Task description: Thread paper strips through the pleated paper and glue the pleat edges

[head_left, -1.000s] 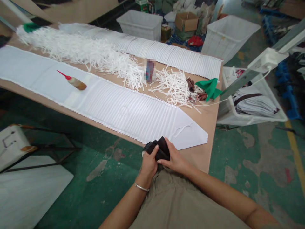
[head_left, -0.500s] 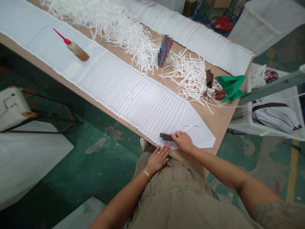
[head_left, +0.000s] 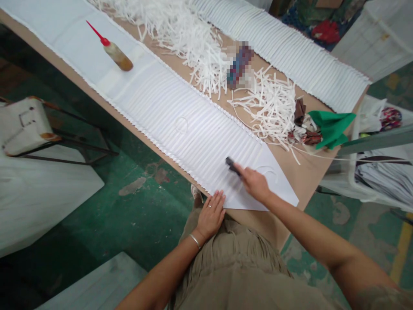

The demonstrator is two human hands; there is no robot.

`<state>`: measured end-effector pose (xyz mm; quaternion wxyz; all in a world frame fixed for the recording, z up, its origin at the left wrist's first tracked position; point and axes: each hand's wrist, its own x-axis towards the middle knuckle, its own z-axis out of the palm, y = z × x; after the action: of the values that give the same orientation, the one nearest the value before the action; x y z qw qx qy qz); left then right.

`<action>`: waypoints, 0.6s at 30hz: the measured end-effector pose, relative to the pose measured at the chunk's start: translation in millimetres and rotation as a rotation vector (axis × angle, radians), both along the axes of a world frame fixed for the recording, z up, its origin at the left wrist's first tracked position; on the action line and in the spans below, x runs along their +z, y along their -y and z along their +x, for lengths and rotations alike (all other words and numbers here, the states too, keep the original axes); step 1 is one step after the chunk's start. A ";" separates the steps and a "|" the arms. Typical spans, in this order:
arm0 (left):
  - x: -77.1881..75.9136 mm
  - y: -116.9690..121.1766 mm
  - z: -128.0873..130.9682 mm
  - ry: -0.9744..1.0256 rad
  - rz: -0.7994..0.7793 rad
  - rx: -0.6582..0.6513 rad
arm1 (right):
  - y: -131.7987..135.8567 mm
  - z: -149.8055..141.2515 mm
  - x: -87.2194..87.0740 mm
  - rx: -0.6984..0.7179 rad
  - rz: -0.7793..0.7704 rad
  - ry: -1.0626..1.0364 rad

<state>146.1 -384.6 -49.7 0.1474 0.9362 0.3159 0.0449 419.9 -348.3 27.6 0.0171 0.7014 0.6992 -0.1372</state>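
A long row of overlapping white sheets (head_left: pixel 193 129) lies along the near side of the table, fanned so that their edges make narrow ridges. My right hand (head_left: pixel 256 184) is closed round a short black tool (head_left: pixel 233 166), whose exact kind I cannot make out, and holds it over the sheets near their right end. Fingers out flat, my left hand (head_left: pixel 211 214) rests on the near edge of the sheets and holds nothing. A squeeze bottle (head_left: pixel 118 56) with a red nozzle and brown liquid lies on the sheets farther left.
White strips (head_left: pixel 271 101) lie in heaps along the middle of the brown table (head_left: pixel 309 181). Behind them runs a second row of layered sheets (head_left: pixel 290 56). A green cloth (head_left: pixel 332 127) sits at the right edge, near a white crate (head_left: pixel 342 185). A stool (head_left: pixel 26 125) stands left.
My right hand has moved the black tool away from my body and from my left hand, farther onto the sheets. My left hand stays on the near edge. The view has shifted slightly.
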 end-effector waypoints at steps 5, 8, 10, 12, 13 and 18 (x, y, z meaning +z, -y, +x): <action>-16.9 -3.1 19.8 -0.058 -0.014 0.265 | -6.5 -27.6 -25.5 0.433 -0.063 0.022; -22.5 -3.9 21.1 -0.039 -0.030 0.284 | -47.8 53.2 -24.9 0.072 -0.071 0.204; -21.0 -4.4 19.4 -0.006 -0.037 0.280 | -70.0 106.6 -15.5 -0.194 -0.058 0.262; -16.1 -4.7 18.5 0.040 -0.033 0.285 | -77.9 135.1 -4.0 -0.406 0.015 0.230; -12.8 -4.6 19.0 0.063 -0.030 0.286 | -75.8 137.9 0.7 -0.453 0.068 0.183; -0.3 -1.5 26.2 0.120 -0.067 -0.008 | -25.2 93.8 2.9 -0.234 0.070 -0.213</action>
<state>172.3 -383.1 -50.0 0.1977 0.9277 0.3039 0.0896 513.7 -323.1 30.5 -0.0979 0.7598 0.6149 -0.1873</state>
